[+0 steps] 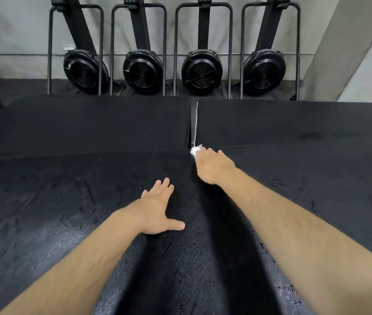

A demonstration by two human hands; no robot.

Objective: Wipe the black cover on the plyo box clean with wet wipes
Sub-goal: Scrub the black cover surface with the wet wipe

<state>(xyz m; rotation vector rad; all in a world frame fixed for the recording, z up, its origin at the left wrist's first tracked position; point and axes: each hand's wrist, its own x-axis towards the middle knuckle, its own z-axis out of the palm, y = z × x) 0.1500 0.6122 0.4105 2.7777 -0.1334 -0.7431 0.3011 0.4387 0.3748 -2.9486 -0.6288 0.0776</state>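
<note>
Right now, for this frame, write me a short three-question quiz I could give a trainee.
1. True or false: the left hand grips the wet wipe.
2. Where on the black cover does the right hand hold the wipe? A) near edge B) far edge, by the gap C) left edge
3. Fill in: ___ upright rowing machines stand against the wall.
Key: 1 false; 2 B; 3 four.

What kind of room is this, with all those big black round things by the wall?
Most likely a gym. Four upright machines with fan wheels, probably rowers, stand by the wall, and the right hand holds a wet wipe on a big black cover.
</note>
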